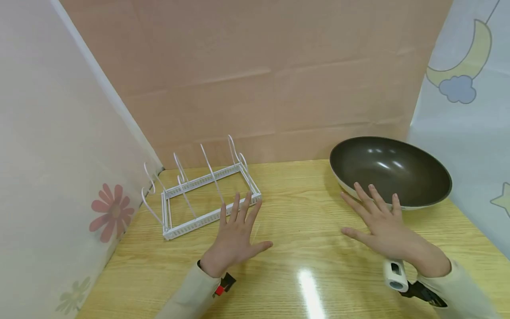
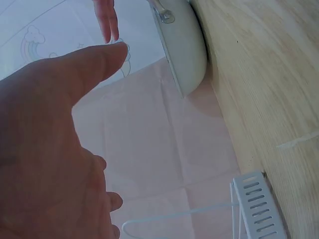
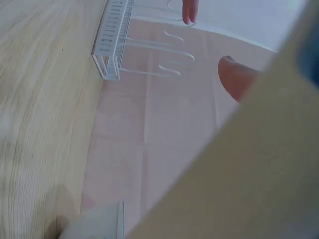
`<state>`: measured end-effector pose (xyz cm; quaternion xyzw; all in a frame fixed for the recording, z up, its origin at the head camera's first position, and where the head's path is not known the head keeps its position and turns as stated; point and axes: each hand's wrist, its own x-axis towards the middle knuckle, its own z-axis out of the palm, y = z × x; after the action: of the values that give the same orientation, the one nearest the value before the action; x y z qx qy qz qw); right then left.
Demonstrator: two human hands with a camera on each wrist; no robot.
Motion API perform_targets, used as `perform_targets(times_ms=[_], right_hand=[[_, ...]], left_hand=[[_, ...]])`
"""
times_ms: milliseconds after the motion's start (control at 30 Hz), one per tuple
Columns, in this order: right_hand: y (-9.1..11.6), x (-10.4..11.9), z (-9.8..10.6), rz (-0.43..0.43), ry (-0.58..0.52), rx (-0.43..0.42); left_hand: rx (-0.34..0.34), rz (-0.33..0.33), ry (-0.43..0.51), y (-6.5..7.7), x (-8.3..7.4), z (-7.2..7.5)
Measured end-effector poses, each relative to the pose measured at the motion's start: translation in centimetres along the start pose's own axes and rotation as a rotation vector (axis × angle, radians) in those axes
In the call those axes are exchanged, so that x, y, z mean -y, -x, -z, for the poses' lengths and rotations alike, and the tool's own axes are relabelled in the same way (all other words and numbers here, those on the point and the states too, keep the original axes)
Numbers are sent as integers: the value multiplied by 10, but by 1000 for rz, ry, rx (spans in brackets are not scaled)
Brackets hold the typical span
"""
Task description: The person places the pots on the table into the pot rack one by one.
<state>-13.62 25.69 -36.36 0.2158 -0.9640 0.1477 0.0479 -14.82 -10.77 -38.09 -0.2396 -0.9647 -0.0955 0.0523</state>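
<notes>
My left hand (image 1: 233, 241) is spread with straight fingers, its fingertips overlapping the front rail of a white wire rack (image 1: 207, 218) in the head view. Curved wire dividers rise from the rack's slotted frame. On the right, my right hand (image 1: 384, 228) is spread too, its fingertips overlapping the near rim of a large pan (image 1: 398, 173) with a dark brown inside and a pale outside. Neither hand holds anything. In the left wrist view, the pan (image 2: 184, 50) shows a metal handle fitting (image 2: 167, 16). The rack (image 3: 110, 35) stands on the table in the right wrist view.
A wood-grain table (image 1: 295, 239) lies under everything. Behind it hangs a creased pinkish-tan backdrop (image 1: 255, 79). Pale walls stand at both sides, the left one with a red flower print (image 1: 113, 212), the right one with a moon print (image 1: 474, 53).
</notes>
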Motion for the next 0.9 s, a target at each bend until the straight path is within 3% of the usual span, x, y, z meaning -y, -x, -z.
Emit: perform_targets(times_ms=[167, 300, 467, 633, 833, 900], right_hand=[[9, -15, 7, -31, -54, -56], [18, -29, 11, -81, -140, -60], [26, -45, 12, -134, -270, -68], [32, -54, 9, -192, -444, -60], [41, -61, 4, -318, -727, 100], [41, -63, -2, -347, -805, 116]], left_hand=[[7, -32, 27, -4, 0, 3], [44, -74, 129, -9, -2, 6], [104, -104, 379, -19, -7, 6], [232, -97, 675, -29, -19, 0], [409, -71, 1002, -36, -40, -16], [466, -47, 1096, -38, -46, -21]])
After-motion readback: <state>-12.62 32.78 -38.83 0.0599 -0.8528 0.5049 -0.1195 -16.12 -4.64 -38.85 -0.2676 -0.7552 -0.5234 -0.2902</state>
